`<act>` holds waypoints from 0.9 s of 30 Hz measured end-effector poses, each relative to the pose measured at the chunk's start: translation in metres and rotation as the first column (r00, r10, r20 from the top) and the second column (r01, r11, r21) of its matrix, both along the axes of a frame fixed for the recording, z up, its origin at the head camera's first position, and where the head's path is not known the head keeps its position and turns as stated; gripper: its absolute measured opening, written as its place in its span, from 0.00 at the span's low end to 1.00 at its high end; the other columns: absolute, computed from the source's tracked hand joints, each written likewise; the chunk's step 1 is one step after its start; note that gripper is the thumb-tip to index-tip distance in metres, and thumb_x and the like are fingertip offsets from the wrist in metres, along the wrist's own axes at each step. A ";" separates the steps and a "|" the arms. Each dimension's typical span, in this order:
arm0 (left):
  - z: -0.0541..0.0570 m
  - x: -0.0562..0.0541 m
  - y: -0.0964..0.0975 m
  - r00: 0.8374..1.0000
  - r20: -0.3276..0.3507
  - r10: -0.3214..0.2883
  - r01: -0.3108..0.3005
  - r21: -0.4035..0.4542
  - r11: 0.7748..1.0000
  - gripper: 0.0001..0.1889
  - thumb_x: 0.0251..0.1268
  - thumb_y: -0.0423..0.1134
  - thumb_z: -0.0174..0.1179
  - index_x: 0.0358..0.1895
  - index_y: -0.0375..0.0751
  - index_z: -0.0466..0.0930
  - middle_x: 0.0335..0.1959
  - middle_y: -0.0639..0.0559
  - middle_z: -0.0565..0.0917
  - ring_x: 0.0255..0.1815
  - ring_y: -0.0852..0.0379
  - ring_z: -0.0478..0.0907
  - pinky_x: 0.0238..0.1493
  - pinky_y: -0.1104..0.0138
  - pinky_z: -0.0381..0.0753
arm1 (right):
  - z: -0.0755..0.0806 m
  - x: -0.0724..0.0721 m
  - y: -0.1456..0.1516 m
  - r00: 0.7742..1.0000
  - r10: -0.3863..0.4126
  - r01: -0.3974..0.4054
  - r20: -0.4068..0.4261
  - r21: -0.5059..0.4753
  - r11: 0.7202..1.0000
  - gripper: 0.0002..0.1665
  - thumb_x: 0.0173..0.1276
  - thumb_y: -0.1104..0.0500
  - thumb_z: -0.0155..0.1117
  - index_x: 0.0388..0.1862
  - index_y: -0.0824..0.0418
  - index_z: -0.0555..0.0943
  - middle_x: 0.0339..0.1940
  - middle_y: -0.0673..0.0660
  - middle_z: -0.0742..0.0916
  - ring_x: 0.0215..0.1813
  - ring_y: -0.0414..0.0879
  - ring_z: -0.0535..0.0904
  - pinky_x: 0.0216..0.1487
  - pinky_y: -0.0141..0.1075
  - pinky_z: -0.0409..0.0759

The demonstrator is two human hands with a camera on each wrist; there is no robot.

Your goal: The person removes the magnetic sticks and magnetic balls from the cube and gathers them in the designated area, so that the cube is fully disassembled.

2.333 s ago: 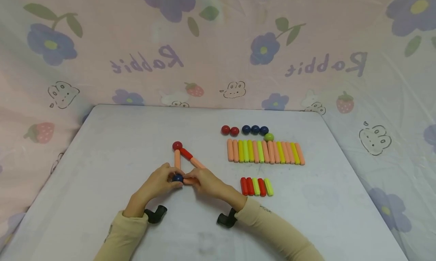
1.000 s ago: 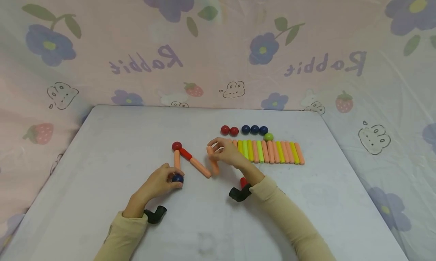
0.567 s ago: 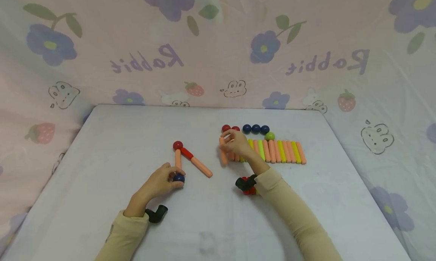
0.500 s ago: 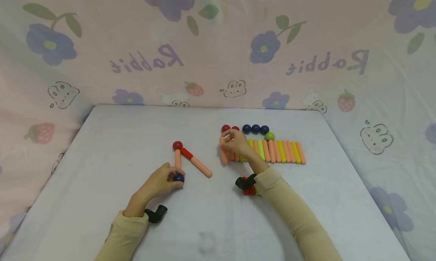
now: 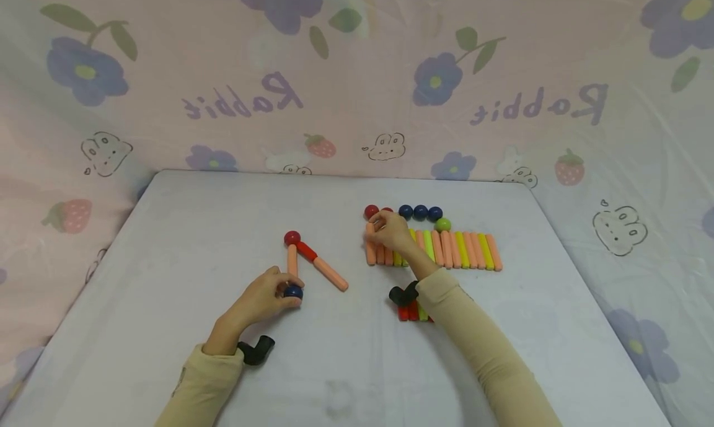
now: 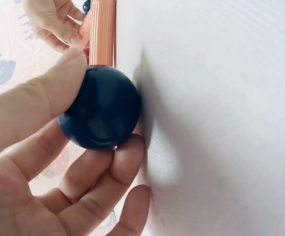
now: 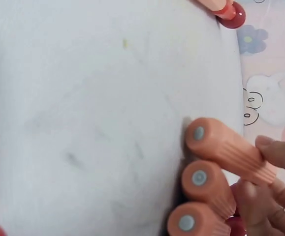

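My left hand (image 5: 264, 298) holds a dark blue ball (image 6: 100, 108) between thumb and fingers, down at the white table. An orange rod (image 5: 292, 259) runs from that ball up to a red ball (image 5: 292, 238). From the red ball a short red rod (image 5: 307, 251) and a second orange rod (image 5: 331, 274) slant down to the right in line. My right hand (image 5: 393, 233) pinches another ribbed orange rod (image 7: 226, 147) by its far end, at the left end of the row of rods. Its near end shows a grey disc and lies close beside the neighbouring orange rod (image 7: 206, 184).
The row of orange, yellow and green rods (image 5: 468, 250) extends right. Behind it sit red balls (image 5: 371, 212), blue balls (image 5: 420, 212) and a green ball (image 5: 443, 224). Short red and green rods (image 5: 413, 311) lie partly under my right forearm. A printed curtain (image 5: 346, 92) hangs behind.
My right hand has left the blue ball, carrying an orange rod right to the row's left end, where the rod now stands in line with the others. My left hand stays on the blue ball.
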State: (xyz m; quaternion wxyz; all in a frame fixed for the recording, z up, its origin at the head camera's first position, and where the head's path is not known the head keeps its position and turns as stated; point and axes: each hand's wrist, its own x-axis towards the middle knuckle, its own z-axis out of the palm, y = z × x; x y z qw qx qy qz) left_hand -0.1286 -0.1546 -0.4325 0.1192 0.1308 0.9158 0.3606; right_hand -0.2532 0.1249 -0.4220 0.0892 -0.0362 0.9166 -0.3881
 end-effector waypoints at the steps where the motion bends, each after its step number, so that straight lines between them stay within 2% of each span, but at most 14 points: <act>1: 0.000 0.000 0.000 1.000 0.002 0.006 -0.006 0.001 1.000 0.14 0.55 0.36 0.69 0.46 0.39 0.84 0.31 0.46 0.71 0.31 0.58 0.66 0.30 0.74 0.64 | -0.001 -0.001 0.000 1.000 0.007 -0.007 -0.013 0.012 1.000 0.21 0.58 0.60 0.71 0.49 0.65 0.79 0.45 0.63 0.84 0.45 0.51 0.78 0.43 0.34 0.78; 4: 0.000 0.000 0.000 1.000 0.005 0.005 -0.005 -0.003 1.000 0.14 0.56 0.36 0.69 0.46 0.40 0.84 0.32 0.46 0.71 0.31 0.58 0.66 0.30 0.74 0.64 | -0.003 -0.002 0.000 1.000 0.018 -0.017 -0.026 0.040 0.999 0.21 0.58 0.59 0.72 0.50 0.65 0.79 0.45 0.62 0.85 0.45 0.51 0.78 0.46 0.35 0.78; 11: -0.002 0.000 0.000 1.000 0.004 -0.006 0.006 -0.001 1.000 0.14 0.55 0.36 0.69 0.46 0.40 0.84 0.31 0.47 0.71 0.31 0.58 0.66 0.29 0.74 0.63 | -0.003 -0.005 -0.001 0.999 -0.018 0.016 0.030 0.061 0.998 0.20 0.60 0.59 0.70 0.50 0.64 0.79 0.48 0.61 0.83 0.49 0.52 0.75 0.54 0.39 0.78; 16: -0.001 0.000 0.000 1.000 0.006 -0.002 0.002 -0.003 1.000 0.14 0.55 0.36 0.69 0.46 0.40 0.84 0.31 0.47 0.71 0.31 0.58 0.66 0.30 0.73 0.64 | -0.004 -0.006 -0.001 0.999 -0.013 0.010 0.031 0.094 0.995 0.20 0.60 0.59 0.70 0.50 0.64 0.79 0.50 0.61 0.83 0.53 0.53 0.75 0.61 0.43 0.76; 20: 0.000 0.001 0.000 1.000 0.007 -0.001 0.001 -0.003 1.000 0.14 0.56 0.37 0.69 0.46 0.41 0.84 0.32 0.46 0.71 0.32 0.57 0.66 0.31 0.73 0.64 | -0.004 -0.006 -0.002 0.999 -0.017 0.014 0.035 0.086 0.996 0.19 0.61 0.60 0.70 0.50 0.65 0.79 0.51 0.61 0.84 0.56 0.54 0.76 0.65 0.44 0.76; 24: 0.002 0.002 0.000 1.000 0.008 0.003 -0.003 0.000 1.000 0.14 0.55 0.38 0.69 0.46 0.41 0.84 0.32 0.46 0.71 0.31 0.57 0.66 0.30 0.73 0.64 | -0.001 -0.003 -0.004 1.000 -0.007 0.006 0.028 0.057 0.998 0.20 0.62 0.60 0.68 0.52 0.65 0.79 0.53 0.61 0.84 0.58 0.55 0.77 0.66 0.45 0.76; 27: 0.002 0.002 0.000 1.000 0.003 0.001 -0.001 0.000 1.000 0.15 0.55 0.38 0.69 0.46 0.40 0.84 0.32 0.46 0.71 0.31 0.58 0.66 0.30 0.73 0.64 | 0.003 0.004 -0.009 1.000 0.021 -0.022 0.006 0.042 0.999 0.20 0.63 0.59 0.68 0.52 0.66 0.79 0.52 0.62 0.84 0.54 0.55 0.79 0.60 0.43 0.80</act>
